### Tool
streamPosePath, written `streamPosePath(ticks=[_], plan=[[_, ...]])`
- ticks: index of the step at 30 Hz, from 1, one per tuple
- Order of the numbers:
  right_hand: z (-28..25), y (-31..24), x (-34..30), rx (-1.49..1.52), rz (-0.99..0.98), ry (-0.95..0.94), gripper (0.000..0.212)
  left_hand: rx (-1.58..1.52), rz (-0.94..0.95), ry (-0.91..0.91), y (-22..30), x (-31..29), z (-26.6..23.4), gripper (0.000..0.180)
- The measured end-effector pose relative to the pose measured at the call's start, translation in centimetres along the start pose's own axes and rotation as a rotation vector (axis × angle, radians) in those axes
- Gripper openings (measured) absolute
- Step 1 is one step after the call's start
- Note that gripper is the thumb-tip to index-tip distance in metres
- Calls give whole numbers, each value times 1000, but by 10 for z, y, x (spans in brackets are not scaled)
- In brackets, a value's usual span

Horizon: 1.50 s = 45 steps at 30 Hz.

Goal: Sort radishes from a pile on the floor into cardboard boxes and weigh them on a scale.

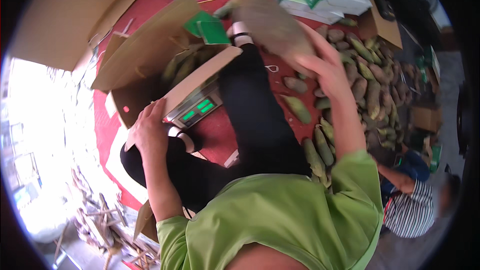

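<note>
In the head view, the right hand grasps a brown root right of the open box, whose near edge the left hand touches, its grip unclear; a full-palmed hold and steady box over the scale would likely serve best.

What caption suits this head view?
Left hand on an open box near a lit scale; right hand holding a large, blurred vegetable.

Red floor covering, grey floor right, glaring light left
</note>
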State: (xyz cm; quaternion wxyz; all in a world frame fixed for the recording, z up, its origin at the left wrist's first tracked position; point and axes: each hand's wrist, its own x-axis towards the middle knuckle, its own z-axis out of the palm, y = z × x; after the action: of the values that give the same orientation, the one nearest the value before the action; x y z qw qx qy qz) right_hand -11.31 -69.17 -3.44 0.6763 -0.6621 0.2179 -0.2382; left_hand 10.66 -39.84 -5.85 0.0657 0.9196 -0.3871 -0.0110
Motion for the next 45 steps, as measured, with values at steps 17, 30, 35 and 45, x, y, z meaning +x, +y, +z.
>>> streamPosePath(ticks=[17, 30, 35, 45], plan=[[23, 63, 40, 62, -103, 266, 29, 56, 67, 12, -7, -2, 6, 34], [-71, 344, -241, -790, 988, 64, 38, 0, 131, 53, -3, 0, 14, 29], [-54, 358, -219, -640, 931, 79, 60, -17, 83, 54, 0, -2, 12, 29], [-5, 341, -127, -784, 892, -275, 86, -65, 96, 72, 1, 0, 16, 33]])
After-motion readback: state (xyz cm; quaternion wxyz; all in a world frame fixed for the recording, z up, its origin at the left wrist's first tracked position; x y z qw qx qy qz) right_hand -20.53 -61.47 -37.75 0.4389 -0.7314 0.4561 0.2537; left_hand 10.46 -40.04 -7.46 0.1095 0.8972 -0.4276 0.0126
